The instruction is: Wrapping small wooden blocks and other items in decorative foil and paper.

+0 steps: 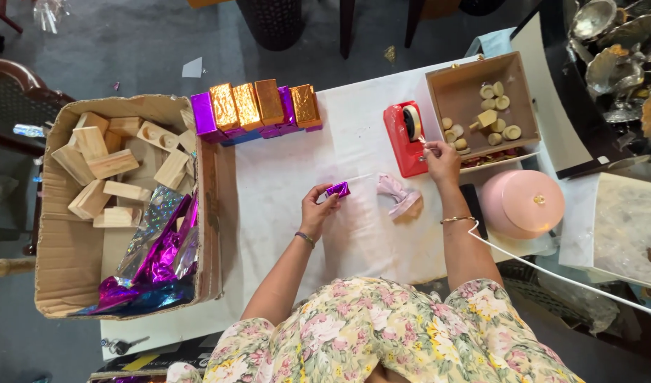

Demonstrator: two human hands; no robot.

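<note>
Left hand (318, 206) is pinched shut around a small block wrapped in purple foil (338, 189), held just above the white table cover (283, 177), roughly centre of the table. Thumb and fingertips clamp the block's left end; the right end sticks out free.

Right hand (442, 159) reaches out to the red tape dispenser (405, 138) on the far right part of the cover. Fingers are curled at the dispenser's right side by the tape roll; can't tell whether it actually has tape pinched.

Between the two hands: a pale pink object (398, 194) lying on the cover, near the wrapped block but not touching it.

Far edge of the cover: a row of foil-wrapped blocks (258, 108), purple and gold/orange, standing side by side and touching.

Left: an open cardboard box (66, 269) with bare wooden blocks (113, 174) piled in the far half, crumpled purple and holographic foil sheets (159, 259) in the near half.

Right, beyond the dispenser: a shallow wooden box (453, 89) holding small round wooden pieces (497, 99). Near side of it, a round pink lidded container (522, 203). A white cable (552, 273) runs past the right forearm. Keys (120, 345) at the near-left table edge.
</note>
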